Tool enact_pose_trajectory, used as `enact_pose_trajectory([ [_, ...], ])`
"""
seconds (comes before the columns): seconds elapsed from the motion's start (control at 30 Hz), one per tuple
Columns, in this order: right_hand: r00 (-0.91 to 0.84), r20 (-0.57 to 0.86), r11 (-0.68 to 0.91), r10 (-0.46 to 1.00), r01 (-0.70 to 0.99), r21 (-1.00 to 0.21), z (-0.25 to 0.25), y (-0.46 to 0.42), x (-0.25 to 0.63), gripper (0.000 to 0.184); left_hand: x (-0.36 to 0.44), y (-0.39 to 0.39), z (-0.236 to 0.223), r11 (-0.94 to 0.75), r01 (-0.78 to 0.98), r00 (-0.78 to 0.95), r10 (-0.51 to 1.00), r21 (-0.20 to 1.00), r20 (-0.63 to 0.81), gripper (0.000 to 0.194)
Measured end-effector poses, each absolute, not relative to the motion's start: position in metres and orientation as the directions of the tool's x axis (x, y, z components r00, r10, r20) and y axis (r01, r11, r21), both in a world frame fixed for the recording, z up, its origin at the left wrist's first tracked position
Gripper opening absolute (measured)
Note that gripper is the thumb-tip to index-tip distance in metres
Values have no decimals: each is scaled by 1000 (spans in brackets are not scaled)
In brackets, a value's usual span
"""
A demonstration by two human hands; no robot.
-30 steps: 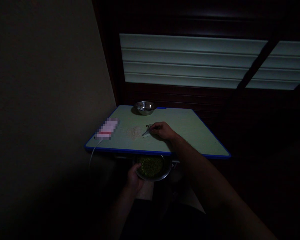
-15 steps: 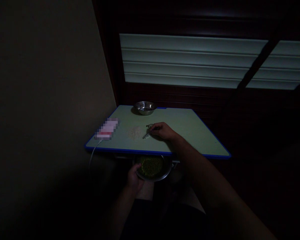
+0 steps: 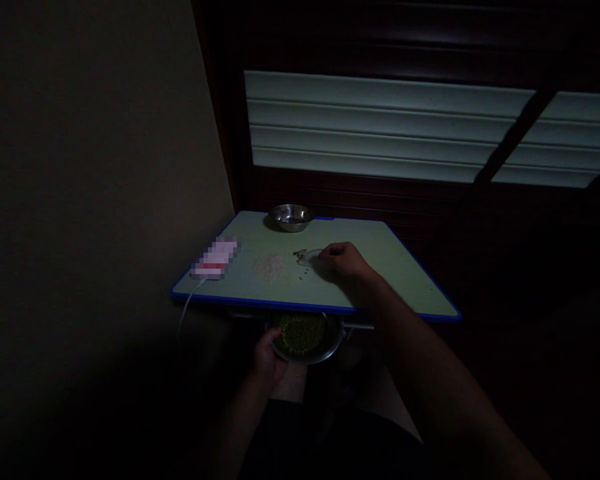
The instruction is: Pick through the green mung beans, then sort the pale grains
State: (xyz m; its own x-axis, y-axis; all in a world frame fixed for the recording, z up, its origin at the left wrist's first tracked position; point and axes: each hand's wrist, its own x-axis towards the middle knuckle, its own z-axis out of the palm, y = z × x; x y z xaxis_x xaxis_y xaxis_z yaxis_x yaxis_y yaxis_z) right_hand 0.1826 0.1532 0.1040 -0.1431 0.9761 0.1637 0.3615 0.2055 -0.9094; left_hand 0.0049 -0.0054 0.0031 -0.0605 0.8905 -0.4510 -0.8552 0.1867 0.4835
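My left hand (image 3: 269, 357) grips the left rim of a metal bowl (image 3: 325, 356) below the table's front edge, thumb over the rim. Small green grains, like mung beans (image 3: 303, 333), fill its bottom. Over the tabletop, my right hand (image 3: 349, 260) pinches a thin translucent flat piece (image 3: 311, 257); its exact kind is unclear in the dim light. The piece's left end is beside a little dark heap of grains (image 3: 299, 253). A few loose dark grains (image 3: 304, 273) lie nearer me. Further left is a spread of pale grains (image 3: 270, 267).
A second metal bowl (image 3: 291, 219) stands at the back of the pale, blue-edged table (image 3: 405, 287). At the left edge lies a blurred-out phone-like object (image 3: 215, 259) with a white cable (image 3: 184, 310) hanging down. A wall and a dark slatted door are close behind.
My right hand has moved right, away from the pale grains, and the translucent piece now shows its flat face. Several dark grains have come into view. The left hand and bowl stay put.
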Motion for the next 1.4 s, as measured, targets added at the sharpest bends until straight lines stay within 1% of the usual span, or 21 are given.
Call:
enact_pose_trajectory([
  [0.13,-165,180,235,970,429,-873,102,152,185,17,5,-6,4,174,-853,-80,888,492,-452,28],
  [0.27,-215,152,234,965,434,-870,103,147,178,21,5,-6,4,180,-861,-57,896,476,-441,31],
  [0.4,-266,141,248,954,427,-869,103,143,171,22,5,-5,3,174,-858,-76,887,484,-455,28],
  [0.57,-363,63,213,930,388,-897,107,132,168,26,5,-5,3,165,-864,-69,897,475,-437,24],
  [0.73,-444,-2,174,896,356,-918,117,113,164,27,6,-5,1,141,-861,-96,899,489,-427,21],
  [1.03,-517,-55,198,854,421,-885,124,94,163,30,5,-5,2,156,-855,-84,899,494,-429,21],
  [1.23,-554,-43,238,832,424,-874,124,89,166,30,6,-4,3,177,-861,-78,881,477,-466,23],
  [1.4,-545,-14,254,838,413,-875,120,91,167,32,6,-6,3,164,-859,-79,893,484,-443,23],
])
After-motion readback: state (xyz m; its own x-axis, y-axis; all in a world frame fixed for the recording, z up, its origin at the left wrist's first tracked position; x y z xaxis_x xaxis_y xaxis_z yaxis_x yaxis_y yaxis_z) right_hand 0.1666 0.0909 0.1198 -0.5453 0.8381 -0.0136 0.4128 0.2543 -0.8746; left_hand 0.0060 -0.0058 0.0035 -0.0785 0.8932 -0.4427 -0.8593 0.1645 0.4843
